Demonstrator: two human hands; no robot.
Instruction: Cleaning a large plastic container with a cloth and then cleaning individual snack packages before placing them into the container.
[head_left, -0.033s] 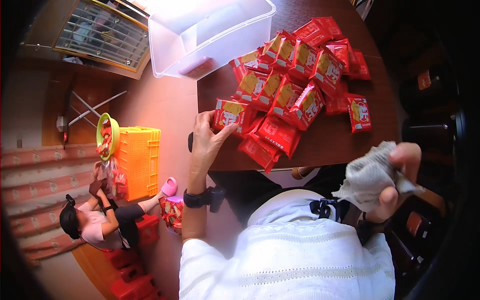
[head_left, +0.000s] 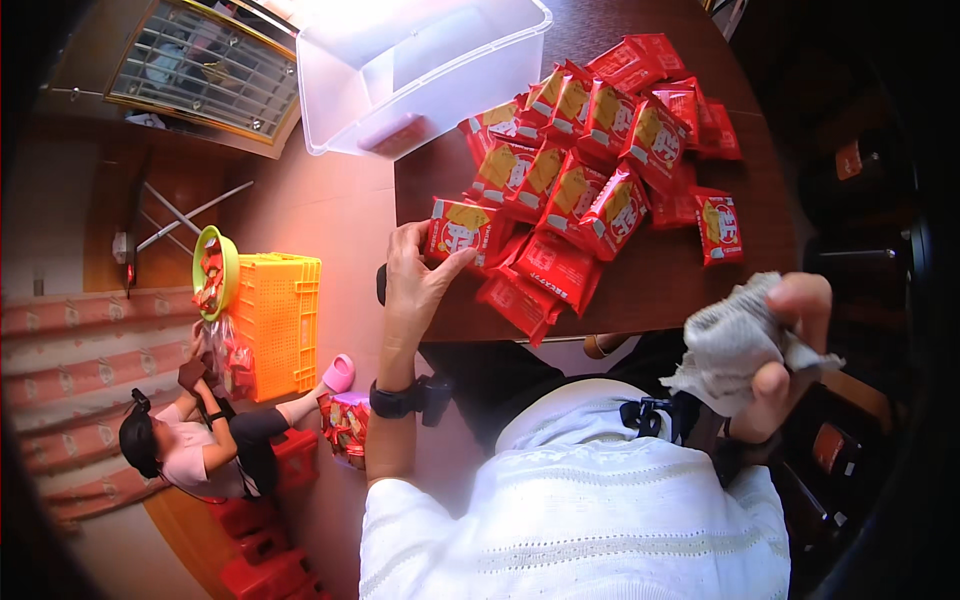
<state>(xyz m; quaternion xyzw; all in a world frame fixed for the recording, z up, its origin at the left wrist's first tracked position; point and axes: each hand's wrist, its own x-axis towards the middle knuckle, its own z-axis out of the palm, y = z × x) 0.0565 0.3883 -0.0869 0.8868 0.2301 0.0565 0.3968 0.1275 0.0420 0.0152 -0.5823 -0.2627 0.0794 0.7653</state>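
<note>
At the near left edge of the heap, my left hand (head_left: 415, 280) grips a red biscuit packet (head_left: 462, 238) between thumb and fingers. The packet's printed front, with a yellow biscuit picture, faces up. Over to the right, beyond the table's near edge, my right hand (head_left: 790, 350) is closed around a crumpled grey-white cloth (head_left: 730, 345). Many similar red packets (head_left: 575, 190) lie piled and overlapping on the dark brown table (head_left: 650, 300). One packet (head_left: 719, 228) lies apart at the pile's right side.
A translucent plastic bin (head_left: 430, 90) stands at the table's far left, with something reddish at its bottom. On the left, another person (head_left: 200, 450) sits on a red stool beside an orange crate (head_left: 280, 320) and a green basin (head_left: 233, 270). Dark chairs line the right.
My right hand and the cloth have shifted slightly to the left. My left hand stays on the packet, and the pile looks the same.
</note>
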